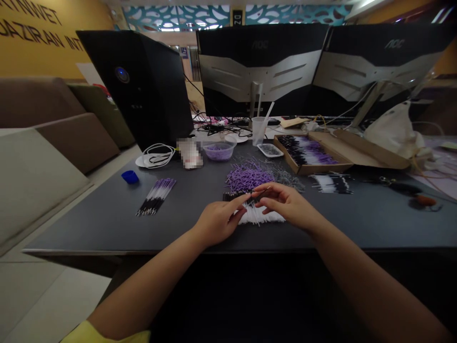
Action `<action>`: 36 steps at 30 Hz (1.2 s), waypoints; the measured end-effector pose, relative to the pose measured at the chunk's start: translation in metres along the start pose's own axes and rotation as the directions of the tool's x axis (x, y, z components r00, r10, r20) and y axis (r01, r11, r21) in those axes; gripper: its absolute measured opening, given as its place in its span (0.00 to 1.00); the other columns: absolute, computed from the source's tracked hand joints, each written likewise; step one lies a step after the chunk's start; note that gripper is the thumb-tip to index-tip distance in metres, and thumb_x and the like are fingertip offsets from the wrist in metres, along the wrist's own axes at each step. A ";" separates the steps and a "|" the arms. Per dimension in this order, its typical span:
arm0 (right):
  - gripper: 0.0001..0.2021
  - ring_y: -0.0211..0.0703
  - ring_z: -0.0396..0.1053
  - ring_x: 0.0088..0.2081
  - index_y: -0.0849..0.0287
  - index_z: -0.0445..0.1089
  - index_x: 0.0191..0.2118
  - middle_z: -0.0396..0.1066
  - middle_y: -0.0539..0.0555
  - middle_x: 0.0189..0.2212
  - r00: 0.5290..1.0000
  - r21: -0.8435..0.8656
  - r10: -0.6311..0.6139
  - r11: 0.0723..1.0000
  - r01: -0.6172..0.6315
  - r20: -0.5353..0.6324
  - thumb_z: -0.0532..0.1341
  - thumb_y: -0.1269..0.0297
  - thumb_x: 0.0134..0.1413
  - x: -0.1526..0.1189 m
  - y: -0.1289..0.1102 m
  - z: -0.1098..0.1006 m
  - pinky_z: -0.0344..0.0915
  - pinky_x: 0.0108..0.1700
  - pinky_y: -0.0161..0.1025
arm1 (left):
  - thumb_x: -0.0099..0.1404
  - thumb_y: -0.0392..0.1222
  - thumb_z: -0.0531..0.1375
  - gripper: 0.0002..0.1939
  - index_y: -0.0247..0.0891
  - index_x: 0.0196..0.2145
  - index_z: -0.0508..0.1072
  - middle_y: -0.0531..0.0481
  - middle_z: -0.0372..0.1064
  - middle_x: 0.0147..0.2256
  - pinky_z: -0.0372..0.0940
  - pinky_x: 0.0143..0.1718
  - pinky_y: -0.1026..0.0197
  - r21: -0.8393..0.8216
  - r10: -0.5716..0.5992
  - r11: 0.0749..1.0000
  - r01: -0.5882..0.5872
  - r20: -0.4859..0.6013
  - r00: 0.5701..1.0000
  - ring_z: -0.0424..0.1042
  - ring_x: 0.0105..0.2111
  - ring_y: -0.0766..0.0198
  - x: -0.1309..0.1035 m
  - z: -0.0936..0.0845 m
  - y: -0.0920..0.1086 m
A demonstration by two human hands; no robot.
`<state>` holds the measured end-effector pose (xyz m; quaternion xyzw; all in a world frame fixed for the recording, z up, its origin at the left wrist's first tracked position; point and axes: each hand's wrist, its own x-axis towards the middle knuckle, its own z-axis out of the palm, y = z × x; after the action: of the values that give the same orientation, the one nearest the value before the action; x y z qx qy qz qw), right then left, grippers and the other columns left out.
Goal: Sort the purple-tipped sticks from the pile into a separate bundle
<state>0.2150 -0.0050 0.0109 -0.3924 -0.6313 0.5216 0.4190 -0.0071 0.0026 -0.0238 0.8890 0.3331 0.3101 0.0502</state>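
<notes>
Both of my hands meet over a row of white sticks with black ends [260, 214] near the table's front edge. My left hand [219, 221] reaches in from the left, its index finger stretched over the black ends; whether it holds anything is hidden. My right hand [285, 202] has its fingers curled, with a thin dark piece pinched at the thumb-side fingertips. Just behind the hands lies a heap of purple pieces [250, 175], with clear small pieces [287, 177] at its right. A bundle of purple, white and black sticks [156, 196] lies to the left.
A blue cap [130, 176], a cable [159, 156] and a bowl of purple pieces [219, 151] stand farther back. An open cardboard box [310, 168] holds finished-looking sticks. Loose white sticks [332, 183] lie at right. A computer tower [143, 85] and monitors [264, 66] line the back.
</notes>
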 end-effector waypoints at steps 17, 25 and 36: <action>0.10 0.37 0.70 0.24 0.59 0.72 0.32 0.73 0.51 0.24 0.956 0.018 -0.080 0.996 0.088 -0.282 0.68 0.58 0.46 0.002 0.004 -0.018 0.69 0.27 0.36 | 0.55 0.43 0.65 0.11 0.34 0.34 0.75 0.45 0.75 0.34 0.72 0.33 0.59 -0.919 -0.551 0.285 0.271 0.074 0.831 0.75 0.34 0.61 0.015 -0.012 -0.009; 0.10 0.38 0.72 0.26 0.60 0.72 0.31 0.74 0.51 0.24 0.998 -0.129 0.068 0.989 -0.067 0.010 0.67 0.59 0.46 0.000 0.003 0.004 0.70 0.32 0.38 | 0.51 0.42 0.69 0.18 0.38 0.37 0.67 0.51 0.75 0.30 0.73 0.34 0.57 -0.978 -0.716 0.184 0.097 -0.066 0.695 0.75 0.28 0.65 0.020 -0.014 -0.014; 0.11 0.37 0.71 0.25 0.60 0.71 0.30 0.73 0.51 0.23 0.997 -0.105 0.065 0.993 -0.061 0.040 0.65 0.56 0.49 0.001 0.005 -0.002 0.69 0.31 0.36 | 0.58 0.40 0.63 0.12 0.36 0.41 0.74 0.55 0.69 0.27 0.64 0.31 0.64 -0.621 -0.691 0.683 0.385 -0.380 0.615 0.65 0.25 0.70 0.024 -0.089 -0.088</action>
<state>0.2165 -0.0029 0.0066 -0.4219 -0.6536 0.5095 0.3678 -0.0942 0.0758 0.0338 0.5559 0.5031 0.6097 0.2573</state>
